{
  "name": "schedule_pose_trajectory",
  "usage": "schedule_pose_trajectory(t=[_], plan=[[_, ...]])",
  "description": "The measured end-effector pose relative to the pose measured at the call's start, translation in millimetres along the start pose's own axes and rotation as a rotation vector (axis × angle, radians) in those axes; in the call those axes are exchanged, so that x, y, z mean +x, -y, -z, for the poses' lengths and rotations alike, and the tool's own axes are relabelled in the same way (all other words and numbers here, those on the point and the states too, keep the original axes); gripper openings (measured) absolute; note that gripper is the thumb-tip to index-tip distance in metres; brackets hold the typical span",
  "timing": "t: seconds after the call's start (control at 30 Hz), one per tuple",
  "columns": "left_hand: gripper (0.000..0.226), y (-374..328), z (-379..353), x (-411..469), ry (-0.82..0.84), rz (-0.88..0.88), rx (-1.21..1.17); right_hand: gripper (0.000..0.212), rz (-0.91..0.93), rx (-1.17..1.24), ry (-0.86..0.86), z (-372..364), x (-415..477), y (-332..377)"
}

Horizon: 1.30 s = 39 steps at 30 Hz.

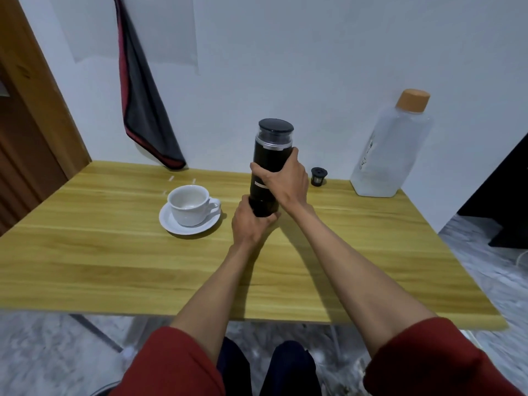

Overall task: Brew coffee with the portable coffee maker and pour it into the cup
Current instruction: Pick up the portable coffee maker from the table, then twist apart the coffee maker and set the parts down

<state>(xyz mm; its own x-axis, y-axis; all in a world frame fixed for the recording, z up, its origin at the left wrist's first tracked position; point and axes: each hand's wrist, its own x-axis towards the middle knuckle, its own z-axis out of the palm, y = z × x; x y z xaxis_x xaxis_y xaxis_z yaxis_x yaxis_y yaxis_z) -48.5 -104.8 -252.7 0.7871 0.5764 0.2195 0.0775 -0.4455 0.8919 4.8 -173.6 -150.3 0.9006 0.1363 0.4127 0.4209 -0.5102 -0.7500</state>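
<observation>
Wooden table (114,267) against a white wall (314,67) holds the cup (188,204).

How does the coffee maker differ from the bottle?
The coffee maker is black and round; the bottle is clear and squarish. The coffee maker's lid is black; the bottle's cap is tan. The left hand and right hand grip the coffee maker; the bottle stands untouched. Both are capped.
</observation>
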Motion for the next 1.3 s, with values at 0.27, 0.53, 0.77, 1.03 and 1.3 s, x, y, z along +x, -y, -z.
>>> schedule_pose_trajectory(t=[0.27, 0.53, 0.77, 1.03, 1.3], plan=[[0.07, -2, 11, 27, 0.003, 0.054, 0.058, 0.067, 0.055, 0.114, -0.113, 33, 43, 26], [0.076, 14, 19, 39, 0.007, 0.094, 0.003, 0.067, 0.017, 0.036, -0.122, 57, 45, -20], [0.123, 9, 11, 26, 0.013, 0.158, 0.035, 0.069, -0.029, -0.013, -0.089, 49, 19, -62], [0.116, 7, 9, -21, -0.031, 0.166, 0.091, 0.073, -0.077, -0.014, -0.058, 49, 0, -79], [0.062, -6, -7, -54, 0.001, 0.0, 0.091, 0.076, -0.059, -0.014, -0.034, 54, -5, -70]])
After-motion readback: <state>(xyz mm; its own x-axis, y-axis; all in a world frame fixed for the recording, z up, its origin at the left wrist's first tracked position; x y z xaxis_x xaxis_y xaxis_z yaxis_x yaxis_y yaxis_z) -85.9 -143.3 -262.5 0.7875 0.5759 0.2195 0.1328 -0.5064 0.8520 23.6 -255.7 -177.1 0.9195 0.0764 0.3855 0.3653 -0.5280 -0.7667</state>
